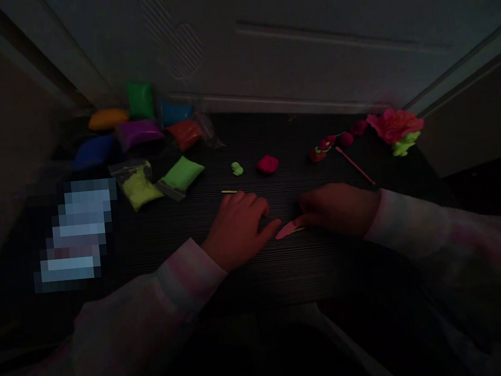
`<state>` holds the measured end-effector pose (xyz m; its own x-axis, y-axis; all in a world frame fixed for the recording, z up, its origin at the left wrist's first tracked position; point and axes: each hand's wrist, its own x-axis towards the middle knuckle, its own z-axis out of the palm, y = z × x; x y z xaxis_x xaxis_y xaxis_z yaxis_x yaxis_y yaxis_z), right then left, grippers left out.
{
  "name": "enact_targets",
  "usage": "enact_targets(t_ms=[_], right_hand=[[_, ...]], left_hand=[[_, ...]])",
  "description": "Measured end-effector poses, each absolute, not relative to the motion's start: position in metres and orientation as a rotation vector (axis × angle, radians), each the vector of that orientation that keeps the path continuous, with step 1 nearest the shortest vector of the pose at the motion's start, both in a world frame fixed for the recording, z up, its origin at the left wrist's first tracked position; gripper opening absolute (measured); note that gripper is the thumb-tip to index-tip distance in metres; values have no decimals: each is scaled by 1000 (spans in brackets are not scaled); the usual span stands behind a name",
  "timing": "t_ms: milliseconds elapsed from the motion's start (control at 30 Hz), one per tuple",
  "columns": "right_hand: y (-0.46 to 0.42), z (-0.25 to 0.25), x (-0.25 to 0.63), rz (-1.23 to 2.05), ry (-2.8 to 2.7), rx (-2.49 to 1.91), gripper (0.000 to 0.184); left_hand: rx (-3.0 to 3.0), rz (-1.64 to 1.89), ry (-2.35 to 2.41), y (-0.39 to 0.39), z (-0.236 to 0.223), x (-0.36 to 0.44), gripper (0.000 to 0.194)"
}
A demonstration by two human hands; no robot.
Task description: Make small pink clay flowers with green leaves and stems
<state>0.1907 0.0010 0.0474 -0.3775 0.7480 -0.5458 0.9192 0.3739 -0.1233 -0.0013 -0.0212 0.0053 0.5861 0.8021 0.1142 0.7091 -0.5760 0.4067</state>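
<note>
My left hand (240,227) lies palm down on the dark table, fingers apart, its thumb pointing at a pink flat-bladed modelling tool (286,230). My right hand (337,208) is closed, its fingers pinching that tool with the blade low over the tabletop. Along the blade shows a thin yellow strip (298,229), partly hidden by the tool and fingers. Another thin yellow piece (228,191) lies at my left fingertips. Beyond my hands sit a small lump of light green clay (237,168) and a larger red-pink lump of clay (268,164).
Bags of coloured clay (140,132) crowd the back left, with a light green bag (182,174) nearer. A blurred-out bright screen (76,232) lies left. At right are a pink stick (355,166), a pink flower (396,124) and small clay shapes (318,154). A pale door (310,71) stands behind.
</note>
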Motion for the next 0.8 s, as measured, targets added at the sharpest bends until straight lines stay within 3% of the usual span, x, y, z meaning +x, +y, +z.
enact_targets(t_ms=[300, 667, 800], right_hand=[[-19, 38, 223, -910, 2447, 1761, 31], [-15, 30, 172, -584, 2973, 2048, 14], [-17, 24, 167, -644, 2989, 2009, 14]], left_hand=[[2437, 463, 1234, -20, 6, -1, 19], [1688, 759, 1190, -13, 19, -4, 27], [1713, 797, 1278, -12, 18, -4, 25]])
